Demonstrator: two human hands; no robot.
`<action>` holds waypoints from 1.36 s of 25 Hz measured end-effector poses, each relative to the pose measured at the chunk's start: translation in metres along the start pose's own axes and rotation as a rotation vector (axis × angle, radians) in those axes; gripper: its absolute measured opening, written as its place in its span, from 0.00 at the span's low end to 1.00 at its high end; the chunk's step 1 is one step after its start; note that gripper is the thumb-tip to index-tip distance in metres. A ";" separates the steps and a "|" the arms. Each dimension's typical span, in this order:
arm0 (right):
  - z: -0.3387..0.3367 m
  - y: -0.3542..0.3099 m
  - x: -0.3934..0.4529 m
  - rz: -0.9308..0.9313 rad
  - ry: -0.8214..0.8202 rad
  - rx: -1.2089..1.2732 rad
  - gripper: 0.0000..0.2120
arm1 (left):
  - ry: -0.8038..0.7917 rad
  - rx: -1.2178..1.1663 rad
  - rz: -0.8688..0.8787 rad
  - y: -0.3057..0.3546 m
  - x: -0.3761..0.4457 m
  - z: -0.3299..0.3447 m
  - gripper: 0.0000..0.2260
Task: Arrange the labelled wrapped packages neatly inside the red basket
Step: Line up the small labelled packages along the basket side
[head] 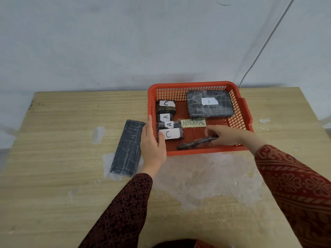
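The red basket (197, 85) stands on the wooden table. Along its left side lie several small black wrapped packages: one labelled C (166, 106), two labelled A (165, 116) (169, 124), and a second C package (171, 134). A large flat package labelled A (209, 103) fills the back right. A yellowish label reading ABNORMAL (193, 123) lies mid-basket. My right hand (222, 136) is inside the basket, holding a long dark package (195, 143) tilted near the front wall. My left hand (153, 145) grips the basket's left wall, thumb inside.
A long black wrapped package (128, 148) without a visible label lies on the table just left of the basket, beside my left hand. The table's front has whitish tape residue (206, 176). A wall stands right behind the table, with a cable (265, 45) running down it.
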State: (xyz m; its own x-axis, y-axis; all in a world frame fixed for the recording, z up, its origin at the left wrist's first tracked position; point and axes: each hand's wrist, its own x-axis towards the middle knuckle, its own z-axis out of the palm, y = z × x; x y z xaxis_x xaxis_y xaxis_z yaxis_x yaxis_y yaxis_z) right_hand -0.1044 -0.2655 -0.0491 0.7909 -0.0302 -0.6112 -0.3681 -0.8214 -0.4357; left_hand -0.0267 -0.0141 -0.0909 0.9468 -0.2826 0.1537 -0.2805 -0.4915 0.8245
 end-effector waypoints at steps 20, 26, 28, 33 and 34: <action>0.025 -0.034 0.020 -0.144 0.238 -0.087 0.16 | 0.017 -0.013 0.001 0.001 0.000 0.001 0.27; 0.035 -0.049 0.039 -0.080 0.203 -0.194 0.18 | 0.001 -0.009 -0.004 0.000 0.000 0.000 0.27; 0.037 -0.047 0.041 -0.057 0.193 -0.110 0.17 | 0.002 -0.010 -0.010 0.000 0.001 0.000 0.27; 0.041 -0.042 0.036 -0.003 0.130 0.124 0.12 | -0.014 -0.016 -0.021 -0.003 0.001 0.001 0.27; 0.040 -0.043 0.032 0.005 0.135 0.139 0.12 | -0.023 -0.021 -0.029 -0.003 0.001 0.001 0.27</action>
State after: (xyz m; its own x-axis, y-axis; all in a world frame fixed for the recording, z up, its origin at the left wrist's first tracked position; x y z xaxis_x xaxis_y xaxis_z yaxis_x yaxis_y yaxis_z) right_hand -0.0833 -0.2085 -0.0766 0.8440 -0.1180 -0.5232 -0.4287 -0.7346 -0.5259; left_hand -0.0246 -0.0136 -0.0932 0.9506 -0.2875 0.1175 -0.2497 -0.4823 0.8397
